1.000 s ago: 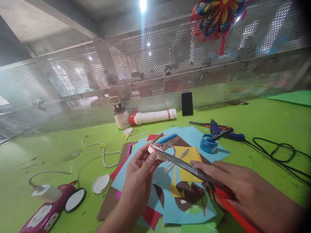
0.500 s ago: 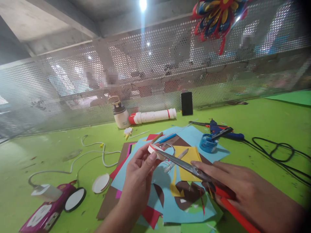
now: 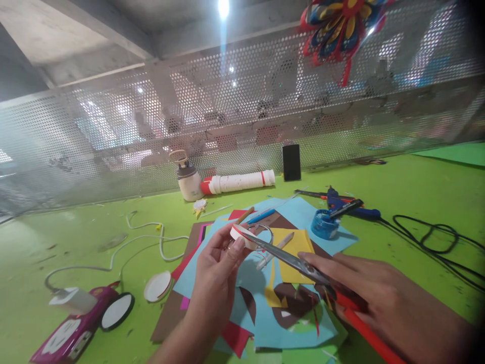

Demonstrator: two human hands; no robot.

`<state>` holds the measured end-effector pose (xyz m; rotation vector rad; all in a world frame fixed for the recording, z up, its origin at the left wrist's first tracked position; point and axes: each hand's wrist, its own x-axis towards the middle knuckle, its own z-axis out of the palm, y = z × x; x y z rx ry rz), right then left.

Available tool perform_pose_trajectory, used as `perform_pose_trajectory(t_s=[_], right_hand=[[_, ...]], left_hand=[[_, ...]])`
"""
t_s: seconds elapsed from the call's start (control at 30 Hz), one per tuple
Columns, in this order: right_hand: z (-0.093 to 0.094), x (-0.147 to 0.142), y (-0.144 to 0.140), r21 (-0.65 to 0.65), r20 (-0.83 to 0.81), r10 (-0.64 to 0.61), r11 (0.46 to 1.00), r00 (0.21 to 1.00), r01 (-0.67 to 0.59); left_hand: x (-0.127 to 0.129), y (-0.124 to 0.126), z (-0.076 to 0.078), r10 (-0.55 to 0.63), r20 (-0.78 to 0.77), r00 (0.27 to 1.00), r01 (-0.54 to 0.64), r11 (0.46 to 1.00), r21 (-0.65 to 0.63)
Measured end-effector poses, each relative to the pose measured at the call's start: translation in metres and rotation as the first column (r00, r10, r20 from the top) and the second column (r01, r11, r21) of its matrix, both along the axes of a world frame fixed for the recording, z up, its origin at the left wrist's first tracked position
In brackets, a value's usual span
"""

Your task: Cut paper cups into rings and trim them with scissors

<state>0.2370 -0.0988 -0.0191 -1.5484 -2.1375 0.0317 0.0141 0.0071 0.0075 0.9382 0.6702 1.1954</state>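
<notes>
Left hand (image 3: 217,270) is holding a small white ring with a red edge (image 3: 240,233) up above the paper pile, its grip closed on the ring between thumb and fingertips; the ring is sitting at the far tip of that hand, clear of the worktop (image 3: 94,222).

Right hand (image 3: 375,298) is gripping the red handles of the scissors (image 3: 291,260), fingers wrapped tight around them. The scissors' long axis is running from near right, at the handles, up to far left, at the blade tips. The tips are meeting the ring on its right side, touching or just entering its edge; I cannot tell whether the blades are parted there, as they are reading as a single dark line.

Key relation: the ring is lying to the far left of the right hand's grip, straight along the blade axis, and directly at the left hand's fingertips. The left hand is by far the nearer to it; the right is reaching it only through the length of the blades.

Beneath both hands, loose sheets are lying overlapped: blue paper (image 3: 303,212), a yellow sheet (image 3: 293,242), brown and red pieces. A blue tape roll (image 3: 323,224) and a blue glue gun (image 3: 350,206) are lying to the far right, well apart from the ring. A white lid (image 3: 157,286) is resting to the near left.
</notes>
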Motion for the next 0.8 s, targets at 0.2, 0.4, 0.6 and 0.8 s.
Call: perform_pose_trajectory(t_s=[0.2, 0.4, 0.6, 0.8], right_hand=[[0.000, 0.000, -0.001, 0.007, 0.005, -0.008, 1.000, 1.000, 0.008], [0.008, -0.003, 0.001, -0.027, 0.005, -0.028, 0.999, 1.000, 0.028], [0.008, -0.004, 0.003, -0.003, 0.013, -0.030, 1.000, 0.999, 0.030], [0.006, 0.002, 0.005, 0.080, 0.073, -0.007, 0.997, 0.997, 0.001]], left_hand=[[0.000, 0.000, -0.002, -0.010, 0.011, 1.000, 0.010, 1.000, 0.024], [0.000, 0.001, -0.001, 0.000, 0.034, 0.999, -0.001, 1.000, 0.027], [0.000, 0.003, -0.003, 0.018, 0.003, 1.000, -0.018, 0.999, 0.048], [0.000, 0.002, -0.004, 0.041, -0.039, 0.998, -0.038, 0.998, 0.057]])
